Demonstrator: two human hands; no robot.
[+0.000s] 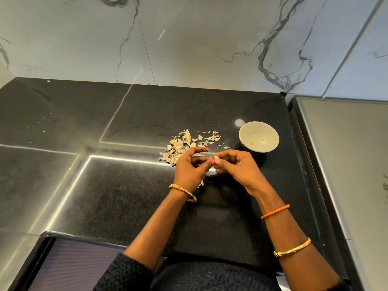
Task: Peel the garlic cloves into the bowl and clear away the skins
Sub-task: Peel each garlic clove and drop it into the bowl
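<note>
Garlic clove (216,158), pale and partly bare, is pinched between both hands above the black counter (130,192). The left hand (190,169) and right hand (235,166) meet at their fingertips around it. Loose skins and cloves (184,145) lie at 11 o'clock from the hands. The bowl (259,139) stands at 1 o'clock, holding perhaps one peeled piece.

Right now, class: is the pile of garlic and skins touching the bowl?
Apart. The head view shows bare black counter between the pile and the bowl; even the nearest stray skin lies short of it.
</note>
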